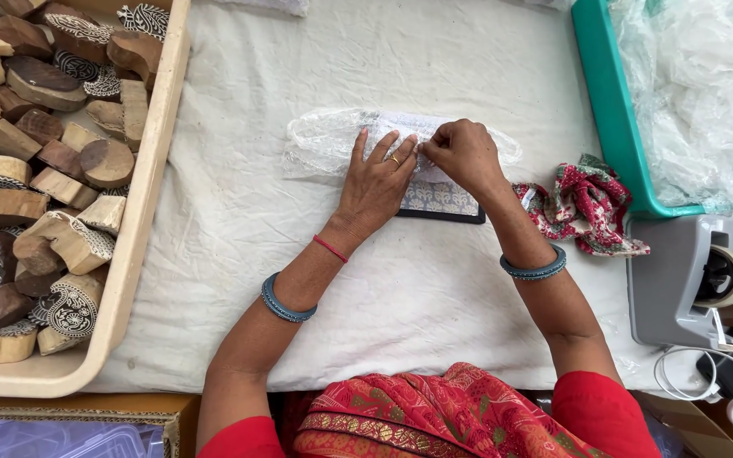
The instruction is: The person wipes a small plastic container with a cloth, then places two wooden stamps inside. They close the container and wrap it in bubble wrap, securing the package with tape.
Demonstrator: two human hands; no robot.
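Nearest the camera, two forearms with blue bangles extend over a table covered in a white cloth (239,220). The left hand (377,182) lies flat, fingers spread and extended, palm pressing down on a flat dark-edged packet (443,202) with a blue-and-white printed pattern; it grips nothing, only pins the item. The right hand (461,153) is curled, thumb and fingertips pinched together at the upper edge of the packet, where it meets a clear plastic bag (324,140). Whether the pinch holds the film, the packet's edge, or both cannot be determined. The packet sits at the centre of the cloth, with the bag over its far end and trailing to the left. Assessment: the packet appears light, thin and fairly stiff, so it is best held by its edges or pinned flat; the bag is flimsy, slippery film that crumples readily and is best taken at its open mouth with fingertips. To the right lies a crumpled red floral fabric scrap (583,203), and beyond it a grey tape dispenser (680,280) with tape rolls. To the left, a beige tray (142,212) holds many carved wooden printing blocks (53,170). At far right, a teal tray (617,110) contains more clear plastic bags (697,85).
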